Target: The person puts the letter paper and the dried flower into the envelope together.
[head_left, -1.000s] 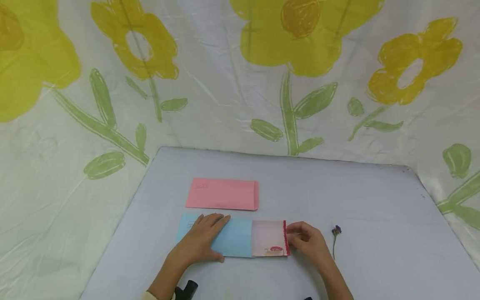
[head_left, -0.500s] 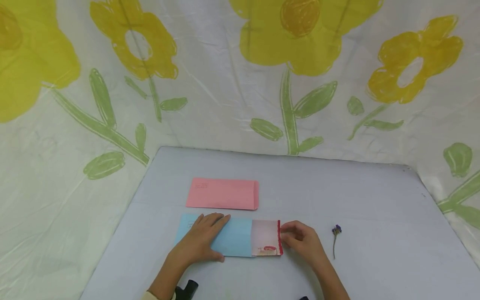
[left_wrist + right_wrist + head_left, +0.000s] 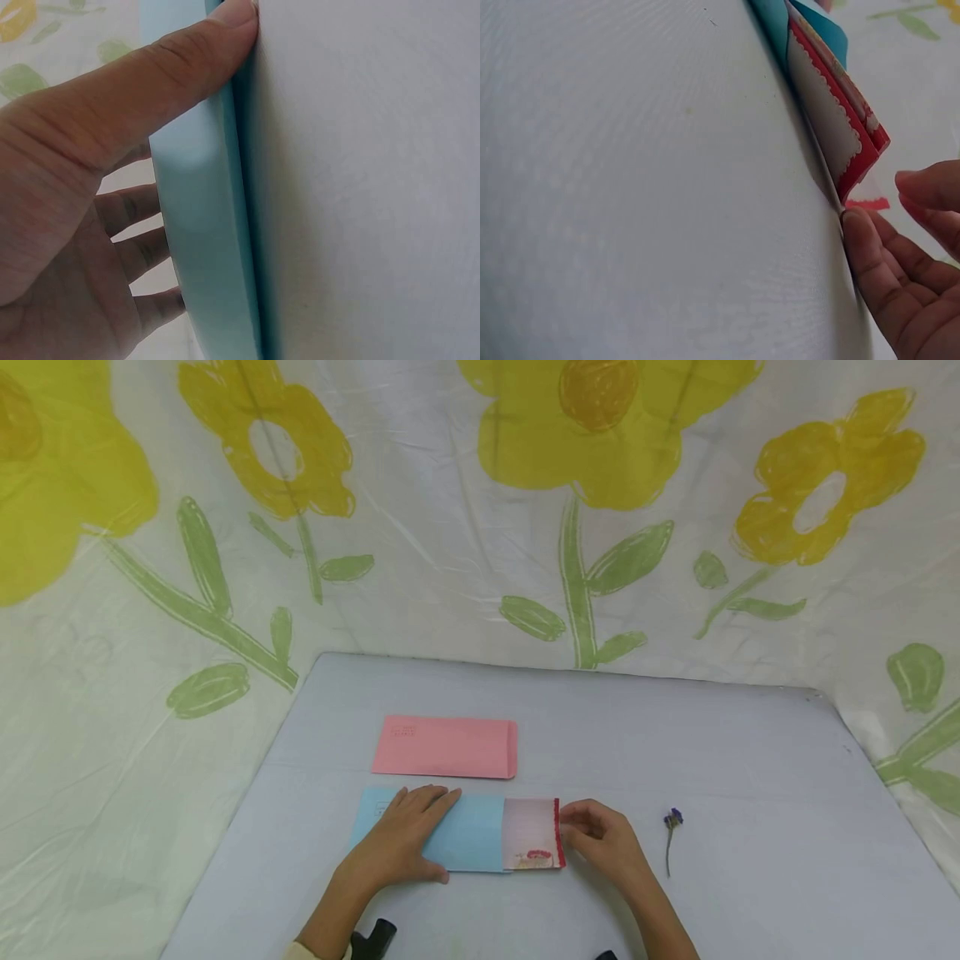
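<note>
A light blue envelope [image 3: 476,835] lies on the table with a pale pink card [image 3: 525,827] partly inside its right end. The card has a red scalloped edge and a small red drawing; its layers stand apart in the right wrist view. My left hand [image 3: 401,839] arches over the envelope, thumb at the near edge [image 3: 240,15] and fingers at the far edge. My right hand [image 3: 603,839], fingers loosely bent, touches the red end of the card with its fingertips. In the right wrist view, the thumb and forefinger are apart.
A pink envelope [image 3: 446,747] lies just behind the blue one. To the right is a small dried purple flower [image 3: 672,820] on a thin stem. Dark wrist gear [image 3: 375,937] shows by the left forearm. A flower-printed cloth [image 3: 420,568] hangs behind the table.
My right hand has moved left with the card, so less of it sticks out of the blue envelope. Most of this was earlier; the last half second shows almost no movement. My left hand stays put.
</note>
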